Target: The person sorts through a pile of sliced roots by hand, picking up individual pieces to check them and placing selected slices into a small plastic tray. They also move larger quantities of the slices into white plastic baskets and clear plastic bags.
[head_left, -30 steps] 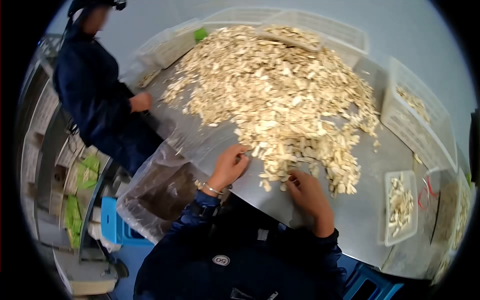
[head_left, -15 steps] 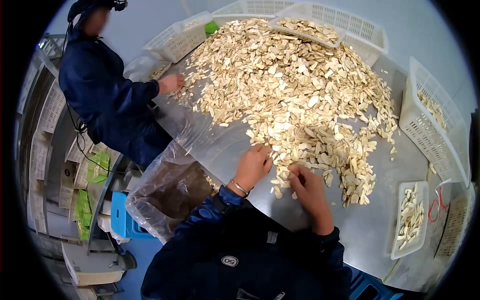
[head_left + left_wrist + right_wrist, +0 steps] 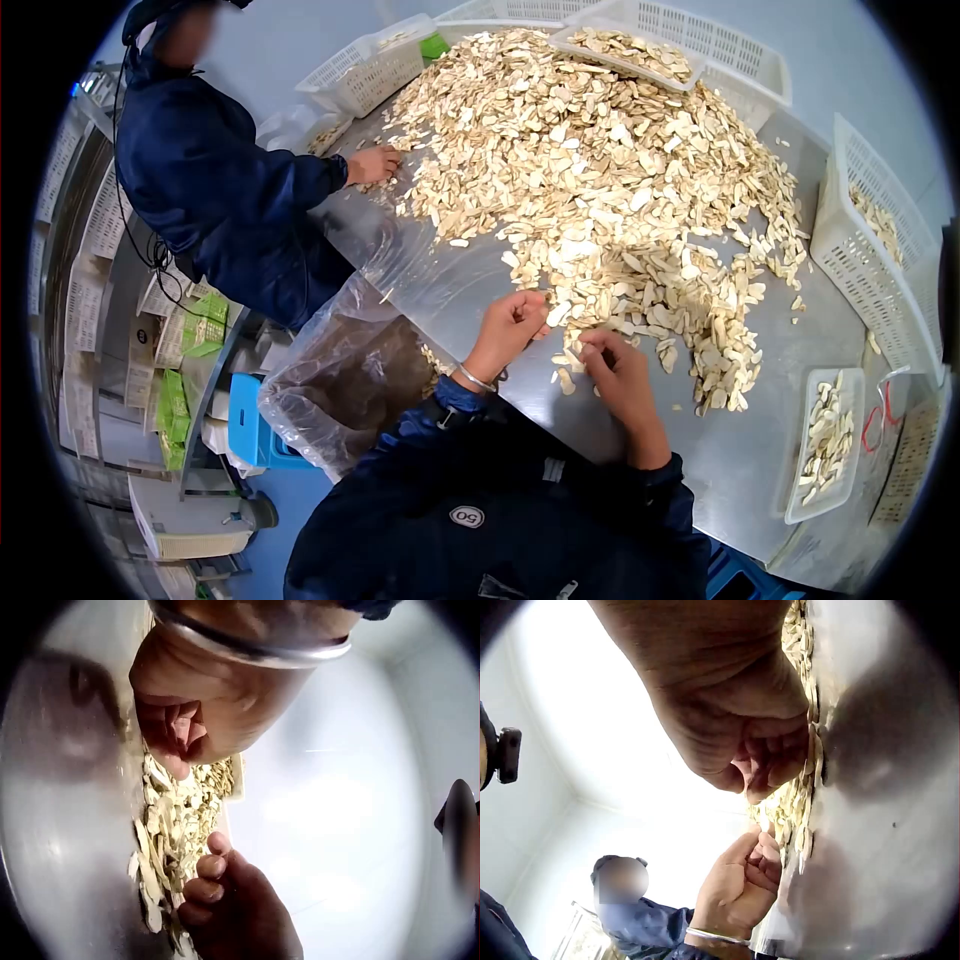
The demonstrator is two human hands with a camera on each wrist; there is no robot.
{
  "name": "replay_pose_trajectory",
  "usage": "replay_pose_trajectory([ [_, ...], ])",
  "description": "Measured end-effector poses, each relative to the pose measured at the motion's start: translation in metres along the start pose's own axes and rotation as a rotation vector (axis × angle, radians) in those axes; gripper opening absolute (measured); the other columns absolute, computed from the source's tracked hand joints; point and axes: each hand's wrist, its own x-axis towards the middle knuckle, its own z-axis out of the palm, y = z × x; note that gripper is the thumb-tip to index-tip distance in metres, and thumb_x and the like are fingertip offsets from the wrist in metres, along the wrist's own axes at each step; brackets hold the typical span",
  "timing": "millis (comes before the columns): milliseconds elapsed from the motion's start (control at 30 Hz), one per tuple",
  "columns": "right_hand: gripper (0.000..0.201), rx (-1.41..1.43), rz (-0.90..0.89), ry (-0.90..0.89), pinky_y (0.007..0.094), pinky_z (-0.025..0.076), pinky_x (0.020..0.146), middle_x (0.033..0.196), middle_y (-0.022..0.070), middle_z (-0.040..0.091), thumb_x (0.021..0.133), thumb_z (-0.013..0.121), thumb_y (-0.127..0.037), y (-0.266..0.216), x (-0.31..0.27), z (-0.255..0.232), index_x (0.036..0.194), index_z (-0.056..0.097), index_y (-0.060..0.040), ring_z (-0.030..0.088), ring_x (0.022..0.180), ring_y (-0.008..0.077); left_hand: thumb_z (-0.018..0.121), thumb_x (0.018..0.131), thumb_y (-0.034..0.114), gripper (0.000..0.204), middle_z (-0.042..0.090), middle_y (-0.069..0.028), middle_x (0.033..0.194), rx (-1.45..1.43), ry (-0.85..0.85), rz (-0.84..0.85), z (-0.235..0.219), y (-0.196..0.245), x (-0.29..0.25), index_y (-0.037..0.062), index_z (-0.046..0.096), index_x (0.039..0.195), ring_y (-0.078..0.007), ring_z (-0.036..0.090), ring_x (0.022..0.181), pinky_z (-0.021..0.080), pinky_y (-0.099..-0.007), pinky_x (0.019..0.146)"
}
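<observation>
A broad heap of pale, dried-looking slices covers much of the metal table. My left hand, with a bangle at its wrist, is at the heap's near edge. Its fingers are curled, and the right wrist view shows a small pale slice pinched at the fingertips. Just to its right, my right hand has its fingers bent inward beside a few loose slices. Its palm and fingertips are mostly hidden, so I cannot tell whether it holds a slice.
A shallow tray with slices lies at the right, near a white crate. More crates line the back. A plastic-lined bin stands at the table's left edge. Another person reaches toward the heap from the left.
The head view has shifted, so the table sits further right in it. My hands stay at the heap's near edge. The other person's hand has moved right, onto the heap's left edge.
</observation>
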Motion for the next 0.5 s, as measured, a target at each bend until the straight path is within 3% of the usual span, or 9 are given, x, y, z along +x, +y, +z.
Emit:
replay_pose_trajectory([
  [100, 0.026, 0.114, 0.079, 0.043, 0.0208, 0.047, 0.062, 0.091, 0.0005, 0.065, 0.101, 0.060, -0.019, -0.007, 0.000, 0.005, 0.121, 0.064, -0.0027, 0.060, 0.071, 0.0058, 0.063, 0.097, 0.007, 0.019, 0.068, -0.0018, 0.085, -0.129, -0.020, -0.080, 0.003, 0.003, -0.004, -0.0005, 0.063, 0.115, -0.0076, 0.064, 0.075, 0.050, -0.0209, 0.066],
  [200, 0.028, 0.410, 0.200, 0.045, 0.0227, 0.051, 0.065, 0.090, 0.0008, 0.064, 0.102, 0.059, -0.022, -0.012, 0.000, 0.012, 0.124, 0.063, -0.0050, 0.064, 0.074, 0.0083, 0.065, 0.097, 0.009, 0.017, 0.067, -0.0005, 0.087, -0.028, -0.139, -0.050, 0.014, 0.017, -0.018, 0.0009, 0.065, 0.112, -0.0056, 0.061, 0.073, 0.046, -0.0191, 0.063],
  [233, 0.029, 0.528, 0.242, 0.029, 0.0236, 0.053, 0.067, 0.088, 0.0006, 0.063, 0.103, 0.058, -0.023, -0.013, 0.001, 0.012, 0.125, 0.063, -0.0058, 0.066, 0.075, 0.0092, 0.065, 0.097, 0.009, 0.017, 0.067, 0.0000, 0.088, 0.049, -0.165, 0.028, 0.015, 0.021, -0.019, 0.0012, 0.065, 0.111, -0.0050, 0.060, 0.072, 0.045, -0.0189, 0.063],
  [300, 0.028, 0.481, 0.254, -0.039, 0.0225, 0.051, 0.063, 0.083, -0.0012, 0.061, 0.103, 0.057, -0.024, 0.000, 0.002, 0.013, 0.123, 0.064, -0.0067, 0.063, 0.072, 0.0077, 0.065, 0.097, 0.011, 0.015, 0.067, 0.0012, 0.089, 0.203, -0.210, 0.189, 0.013, 0.031, -0.020, 0.0020, 0.066, 0.109, -0.0038, 0.058, 0.071, 0.043, -0.0185, 0.062],
  [333, 0.027, 0.456, 0.256, -0.074, 0.0219, 0.050, 0.060, 0.081, -0.0021, 0.060, 0.103, 0.057, -0.024, 0.005, 0.003, 0.011, 0.123, 0.064, -0.0072, 0.062, 0.070, 0.0069, 0.066, 0.097, 0.014, 0.015, 0.067, 0.0000, 0.090, 0.341, -0.182, 0.103, 0.003, 0.042, -0.015, 0.0024, 0.068, 0.107, -0.0051, 0.056, 0.071, 0.044, -0.0213, 0.065],
  [433, 0.027, 0.347, 0.266, -0.118, 0.0215, 0.043, 0.053, 0.079, -0.0012, 0.057, 0.104, 0.053, -0.021, -0.009, 0.001, 0.006, 0.124, 0.060, -0.0042, 0.056, 0.063, 0.0087, 0.064, 0.093, 0.009, 0.012, 0.068, -0.0055, 0.090, 0.634, 0.130, 0.329, -0.017, 0.045, 0.014, 0.0030, 0.067, 0.103, -0.0156, 0.062, 0.077, 0.049, -0.0292, 0.071],
  [500, 0.024, 0.434, 0.296, -0.072, 0.0216, 0.041, 0.051, 0.077, -0.0013, 0.056, 0.103, 0.054, -0.020, -0.011, 0.000, 0.005, 0.120, 0.061, -0.0047, 0.054, 0.062, 0.0082, 0.064, 0.089, 0.007, 0.013, 0.066, -0.0095, 0.091, 0.897, 0.202, 0.606, -0.035, 0.036, 0.044, 0.0032, 0.067, 0.100, -0.0256, 0.063, 0.082, 0.051, -0.0360, 0.075],
])
